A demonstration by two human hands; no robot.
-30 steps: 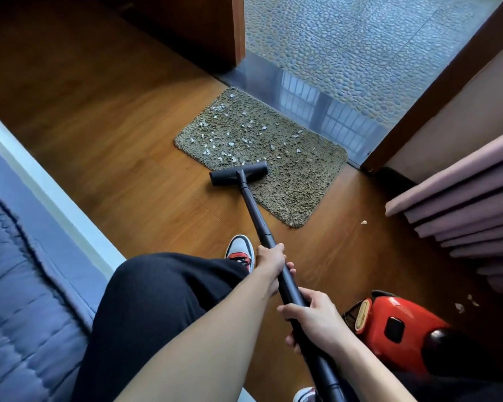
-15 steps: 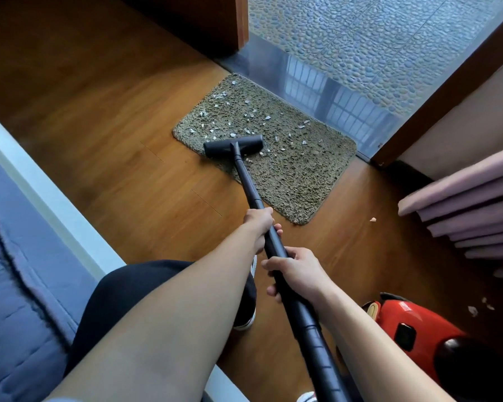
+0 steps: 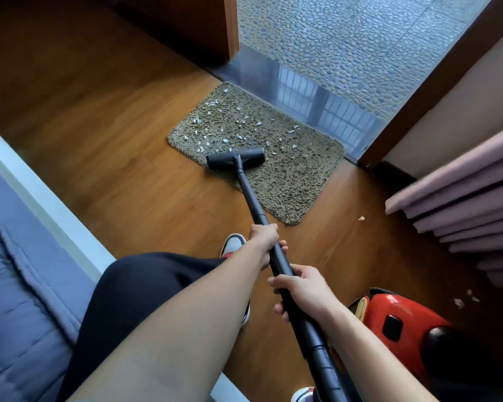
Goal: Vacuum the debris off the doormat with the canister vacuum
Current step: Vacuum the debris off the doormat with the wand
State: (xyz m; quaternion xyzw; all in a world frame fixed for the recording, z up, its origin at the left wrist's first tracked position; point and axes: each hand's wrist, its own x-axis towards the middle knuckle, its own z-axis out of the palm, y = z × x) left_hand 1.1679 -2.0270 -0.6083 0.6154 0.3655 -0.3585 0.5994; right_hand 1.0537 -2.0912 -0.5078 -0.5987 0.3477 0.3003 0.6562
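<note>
A shaggy olive doormat [image 3: 291, 175] lies on the wood floor by the glass door. Several pale debris flakes [image 3: 224, 132] are scattered over its far half. The black floor nozzle [image 3: 235, 158] rests on the mat's near-left edge, at the end of the black vacuum wand [image 3: 251, 198]. My left hand [image 3: 264, 242] grips the wand higher up. My right hand [image 3: 302, 288] grips it just behind. The red canister vacuum [image 3: 395, 320] sits on the floor at lower right.
A blue quilted bed [image 3: 15, 285] with a white frame runs along the left. Pink pleated curtains [image 3: 462, 204] hang at right. Loose flakes [image 3: 361, 218] lie on the floor near them. My black-trousered leg and sneaker [image 3: 233, 246] are below the mat. The glass door sill [image 3: 317, 100] borders the mat.
The nozzle went forward onto the mat half a second ago and has now come back toward its near-left edge. Both hands stayed on the wand.
</note>
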